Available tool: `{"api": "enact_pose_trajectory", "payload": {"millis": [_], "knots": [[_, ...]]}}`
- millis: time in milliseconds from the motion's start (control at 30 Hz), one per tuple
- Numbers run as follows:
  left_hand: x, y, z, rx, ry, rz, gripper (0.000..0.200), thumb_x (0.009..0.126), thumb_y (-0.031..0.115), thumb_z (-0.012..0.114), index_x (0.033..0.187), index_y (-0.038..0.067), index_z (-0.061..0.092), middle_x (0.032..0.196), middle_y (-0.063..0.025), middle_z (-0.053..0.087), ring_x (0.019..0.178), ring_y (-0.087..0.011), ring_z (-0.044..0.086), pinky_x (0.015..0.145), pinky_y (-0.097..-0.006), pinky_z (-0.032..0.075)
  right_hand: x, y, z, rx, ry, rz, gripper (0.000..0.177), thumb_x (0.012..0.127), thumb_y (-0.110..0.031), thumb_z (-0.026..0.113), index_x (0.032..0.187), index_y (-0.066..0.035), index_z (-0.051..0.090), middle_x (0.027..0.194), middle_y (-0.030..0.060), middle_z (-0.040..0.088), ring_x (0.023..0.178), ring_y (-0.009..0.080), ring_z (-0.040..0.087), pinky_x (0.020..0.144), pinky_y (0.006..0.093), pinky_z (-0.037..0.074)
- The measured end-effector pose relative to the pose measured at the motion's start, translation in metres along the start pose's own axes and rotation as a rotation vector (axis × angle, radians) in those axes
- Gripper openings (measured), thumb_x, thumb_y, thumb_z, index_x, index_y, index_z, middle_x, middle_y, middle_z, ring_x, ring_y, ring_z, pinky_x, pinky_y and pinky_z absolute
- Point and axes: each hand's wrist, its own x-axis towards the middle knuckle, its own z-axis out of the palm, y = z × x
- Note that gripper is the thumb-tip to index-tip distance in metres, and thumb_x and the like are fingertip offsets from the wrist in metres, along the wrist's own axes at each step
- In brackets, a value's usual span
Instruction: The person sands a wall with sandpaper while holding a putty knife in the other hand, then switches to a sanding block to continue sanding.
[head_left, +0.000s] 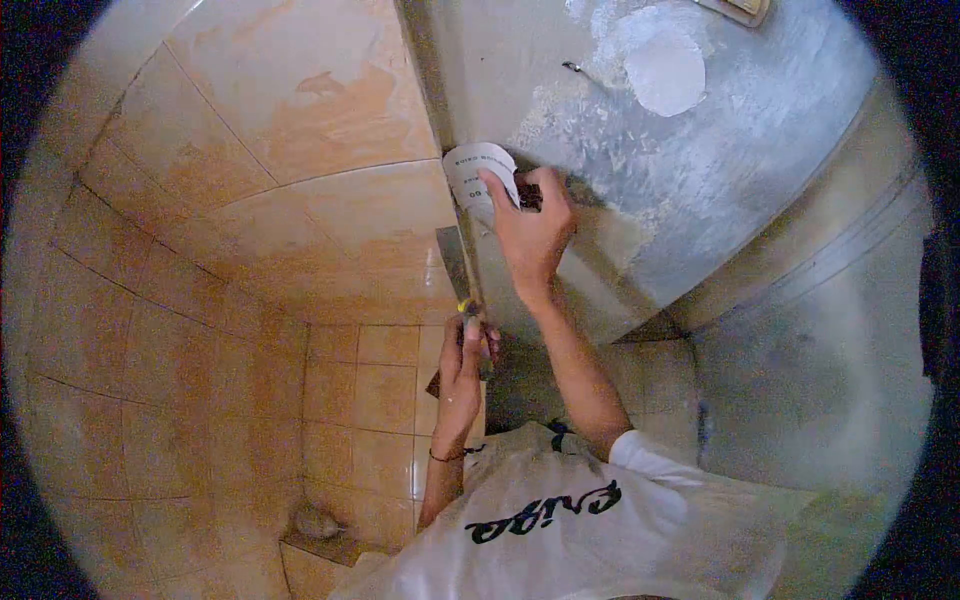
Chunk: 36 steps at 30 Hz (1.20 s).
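My right hand is closed on a bent sanding disc, with printing on its white back and a dark brown inner side showing under the fingers. The disc's far edge lies right at the joint between the orange tiled wall and the grey surface. Lower down, my left hand grips a putty knife, its metal blade pointing up along that same joint. A dark brown corner of something shows beside the left palm, mostly hidden by the hand.
A round white disc lies on the powdery grey surface, near a small dark piece. Part of a pale-edged tool shows at the top edge. A rounded grey object sits on a ledge at lower left.
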Motion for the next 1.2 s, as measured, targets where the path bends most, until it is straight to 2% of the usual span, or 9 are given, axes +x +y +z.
{"api": "enact_pose_trajectory", "payload": {"millis": [100,267,367,433,567,667,733,833,1200], "knots": [[0.0,0.005,-0.001,0.032,-0.027,0.04,0.034,0.106,0.035,0.043,0.119,0.005,0.049,0.093,-0.0032,0.057,0.084,-0.0105,0.053,0.075,-0.0254,0.045,-0.008,0.002,0.001,0.018,0.047,-0.108,0.032,0.077,-0.021,0.084,0.085,-0.001,0.06,0.077,0.0126,0.064,0.069,0.0265,0.062,0.067,0.0368,0.049],[-0.001,0.012,0.003,0.119,-0.034,0.057,0.032,0.106,0.034,0.043,0.116,0.005,0.05,0.094,-0.0034,0.056,0.084,-0.0106,0.052,0.076,-0.0256,0.044,-0.004,-0.016,0.008,0.157,0.065,-0.018,0.033,0.077,-0.015,0.083,0.097,-0.002,0.059,0.085,0.0089,0.065,0.075,0.0225,0.063,0.07,0.0349,0.051],[0.003,0.013,0.005,0.114,-0.06,0.005,0.03,0.106,0.034,0.042,0.113,0.005,0.05,0.093,-0.0036,0.056,0.083,-0.0108,0.051,0.077,-0.026,0.044,0.006,-0.016,0.009,0.127,0.001,-0.093,0.029,0.077,-0.012,0.083,0.093,-0.003,0.06,0.081,0.0079,0.065,0.071,0.0176,0.061,0.067,0.0319,0.05],[0.008,0.007,0.004,0.113,-0.052,0.034,0.031,0.106,0.034,0.042,0.112,0.005,0.05,0.093,-0.0033,0.056,0.083,-0.0107,0.051,0.076,-0.0259,0.043,0.014,-0.022,0.005,0.159,-0.066,0.01,0.026,0.076,-0.012,0.084,0.087,-0.004,0.061,0.075,0.0064,0.064,0.067,0.0136,0.059,0.063,0.029,0.049],[0.011,0.004,0.002,0.115,-0.056,0.06,0.032,0.106,0.035,0.043,0.114,0.005,0.051,0.092,-0.0024,0.055,0.082,-0.0107,0.05,0.075,-0.0256,0.043,0.019,-0.024,0.01,0.195,0.037,-0.072,0.028,0.074,-0.014,0.086,0.082,-0.004,0.061,0.069,0.0052,0.062,0.063,0.0127,0.058,0.059,0.0287,0.047],[0.012,0.003,0.004,0.058,-0.042,0.083,0.032,0.106,0.035,0.043,0.116,0.005,0.051,0.093,-0.0022,0.056,0.083,-0.0108,0.05,0.075,-0.0255,0.043,0.014,-0.024,0.008,0.134,-0.041,-0.082,0.026,0.08,-0.016,0.081,0.086,-0.005,0.059,0.075,0.01,0.064,0.066,0.0245,0.063,0.062,0.0359,0.049],[0.012,0.006,0.003,0.057,-0.037,0.079,0.032,0.106,0.035,0.043,0.116,0.005,0.051,0.093,-0.0022,0.056,0.082,-0.0108,0.05,0.075,-0.0256,0.043,0.02,-0.039,0.004,0.177,-0.017,-0.018,0.03,0.071,-0.015,0.088,0.078,-0.004,0.062,0.068,0.0058,0.062,0.062,0.0137,0.058,0.058,0.0303,0.046],[0.007,0.015,0.003,0.099,-0.034,0.088,0.033,0.106,0.035,0.043,0.117,0.005,0.051,0.093,-0.002,0.056,0.082,-0.0108,0.05,0.075,-0.0255,0.043,0.023,-0.036,0.006,0.109,0.021,-0.145,0.029,0.07,-0.014,0.088,0.078,-0.004,0.062,0.068,0.006,0.062,0.06,0.0142,0.057,0.058,0.0312,0.046],[0.001,0.023,0.001,0.177,0.005,0.152,0.033,0.107,0.036,0.042,0.115,0.005,0.049,0.092,-0.0023,0.054,0.082,-0.0111,0.049,0.075,-0.0258,0.043,0.024,-0.043,0.003,0.157,-0.01,-0.117,0.028,0.07,-0.014,0.088,0.077,-0.003,0.063,0.068,0.0065,0.063,0.06,0.0132,0.056,0.058,0.0303,0.046]]}}
